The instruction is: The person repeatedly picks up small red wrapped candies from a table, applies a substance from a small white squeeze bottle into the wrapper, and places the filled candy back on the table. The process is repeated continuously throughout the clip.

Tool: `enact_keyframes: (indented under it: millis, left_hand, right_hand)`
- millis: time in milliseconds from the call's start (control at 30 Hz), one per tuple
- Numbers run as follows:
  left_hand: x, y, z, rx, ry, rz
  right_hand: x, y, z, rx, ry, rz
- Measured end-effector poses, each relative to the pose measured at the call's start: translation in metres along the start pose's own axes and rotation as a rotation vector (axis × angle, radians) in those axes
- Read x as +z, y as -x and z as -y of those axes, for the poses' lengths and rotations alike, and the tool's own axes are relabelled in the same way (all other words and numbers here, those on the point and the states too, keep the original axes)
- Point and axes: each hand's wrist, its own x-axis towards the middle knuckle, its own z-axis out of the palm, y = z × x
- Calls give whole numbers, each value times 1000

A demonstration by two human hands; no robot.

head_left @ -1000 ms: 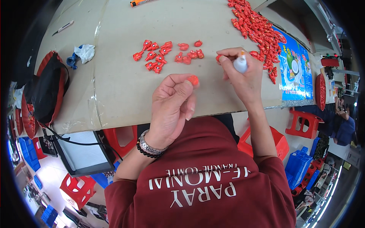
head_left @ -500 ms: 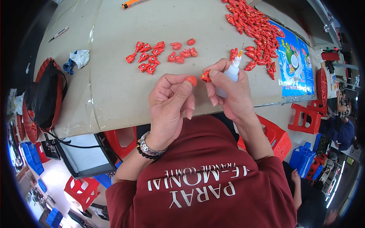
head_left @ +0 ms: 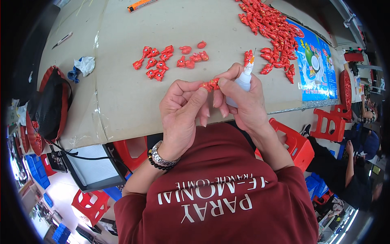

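Note:
My left hand (head_left: 180,112) pinches a small rounded red piece (head_left: 206,86) between thumb and forefinger. Against it, my right hand (head_left: 248,103) presses a second red piece (head_left: 214,83) with gold marks; the two are touching. A white squeeze bottle (head_left: 243,81) with an orange-based needle tip is also tucked in my right hand, tip upward. Just beyond my hands lie several red figures (head_left: 151,63) with dark round spots. To their right is a cluster of plain rounded red pieces (head_left: 196,57).
A large heap of red pieces (head_left: 280,36) covers the table's far right, beside a blue printed sheet (head_left: 315,65). An orange marker-like stick (head_left: 140,5), a pen (head_left: 62,40), crumpled tissue (head_left: 85,65) and a black bag (head_left: 55,107) lie elsewhere. Red stools (head_left: 290,142) stand below the edge.
My right hand has moved left, and the two red pieces, apart before, now meet. In the background at right, a person in dark clothes has shifted.

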Motion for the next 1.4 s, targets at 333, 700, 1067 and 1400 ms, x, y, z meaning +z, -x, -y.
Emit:
enact_keyframes:
  millis: [333, 700, 1067, 1400]
  left_hand:
    - [1, 0, 7, 133, -157, -44]
    - [-10, 1, 9, 283, -496, -9]
    - [-4, 3, 29, 362, -618, -73]
    - [-21, 0, 40, 470, -616, -113]
  right_hand:
    - [0, 2, -7, -17, 27, -39]
    - [0, 7, -13, 11, 131, -16]
    - [-18, 6, -11, -45, 147, 98]
    - [-13, -1, -26, -157, 101, 104]
